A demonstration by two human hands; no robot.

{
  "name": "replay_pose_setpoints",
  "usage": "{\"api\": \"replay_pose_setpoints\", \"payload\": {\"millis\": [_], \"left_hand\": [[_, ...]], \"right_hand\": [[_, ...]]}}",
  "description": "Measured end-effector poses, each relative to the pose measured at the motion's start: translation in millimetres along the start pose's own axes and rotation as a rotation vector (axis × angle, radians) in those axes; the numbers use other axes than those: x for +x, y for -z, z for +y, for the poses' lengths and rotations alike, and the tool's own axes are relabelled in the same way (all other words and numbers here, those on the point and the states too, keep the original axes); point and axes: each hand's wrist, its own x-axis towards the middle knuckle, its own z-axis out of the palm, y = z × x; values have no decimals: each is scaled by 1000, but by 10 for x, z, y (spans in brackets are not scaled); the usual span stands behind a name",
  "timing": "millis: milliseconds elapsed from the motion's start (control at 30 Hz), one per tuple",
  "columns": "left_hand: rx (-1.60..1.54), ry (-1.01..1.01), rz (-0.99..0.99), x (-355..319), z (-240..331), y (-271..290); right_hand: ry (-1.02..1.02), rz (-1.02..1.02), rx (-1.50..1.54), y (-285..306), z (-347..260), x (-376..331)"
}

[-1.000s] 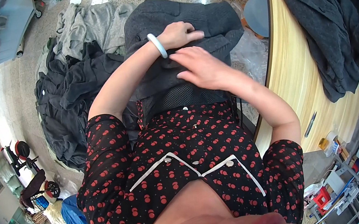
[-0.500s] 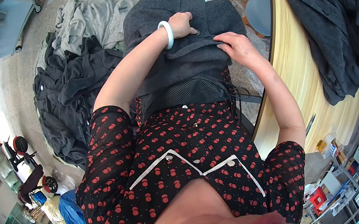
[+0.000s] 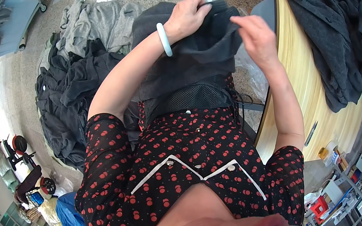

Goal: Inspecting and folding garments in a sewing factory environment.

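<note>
I saw a dark grey knitted garment (image 3: 192, 60), thick and matte, bunched in folds over my lap and lifted at its upper edge in front of me. My left hand (image 3: 185, 16) was closed on that raised edge, fingers curled into the fabric, a pale green bangle (image 3: 164, 39) on the wrist. My right hand (image 3: 256, 38) was beside the garment's right edge, fingers loosely bent and partly spread; I could not tell whether it gripped the cloth or only touched it. To my left, on the floor, lay a heap of dark garments (image 3: 71, 101) with lighter grey pieces (image 3: 97, 25) above it. To my right a wooden tabletop (image 3: 297, 77) carried a pile of dark grey coats (image 3: 337, 29). A blue bag (image 3: 68, 218) lay at lower left; I could not see inside it.
</note>
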Motion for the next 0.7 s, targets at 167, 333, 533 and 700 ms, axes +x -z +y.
{"api": "replay_pose_setpoints", "payload": {"millis": [167, 333, 533, 700], "left_hand": [[-597, -34, -2, 67, 838, 196], [-716, 270, -97, -121, 634, -23], [-557, 299, -258, -436, 372, -130], [-391, 374, -167, -363, 340, -36]], "right_hand": [[78, 248, 13, 339, -273, 247], [-2, 161, -17, 197, -157, 71], [-42, 113, -14, 80, -46, -81], [1, 51, 54, 104, -76, -88]]}}
